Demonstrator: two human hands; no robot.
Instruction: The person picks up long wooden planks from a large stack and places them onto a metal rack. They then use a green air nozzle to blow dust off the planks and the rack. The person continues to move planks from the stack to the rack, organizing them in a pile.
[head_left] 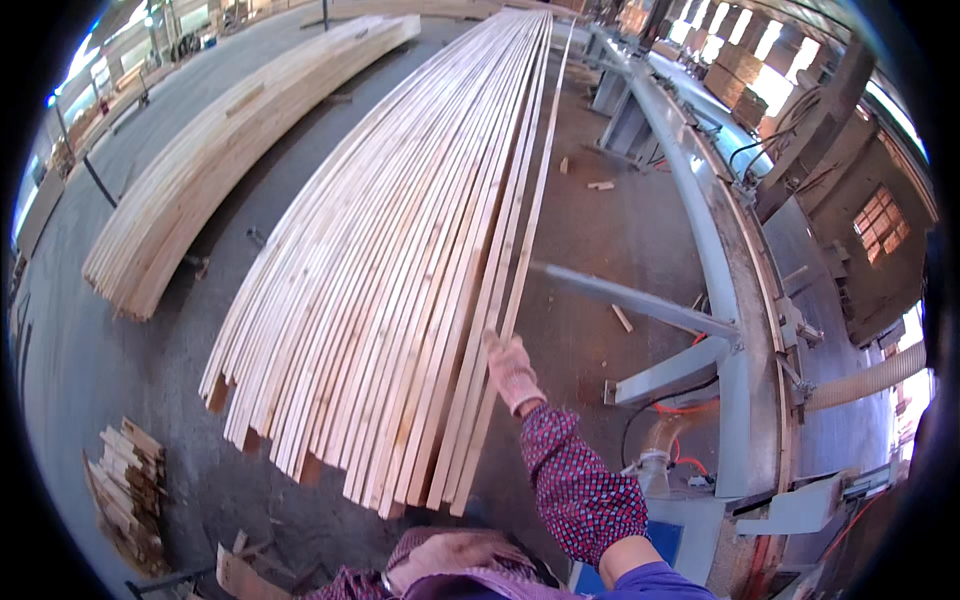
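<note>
Right hand (513, 374), gloved, has its fingers closed around the outermost strip (528, 240) at the right side of a wide bundle of long wooden strips (370, 260), while the left hand (450, 556) rests low against the body, its grip impossible to tell. Beyond the bundle, a pale metal machine frame (735, 410) stands to the right, with another timber stack (220, 150) and short offcuts (130, 490) to the left.
</note>
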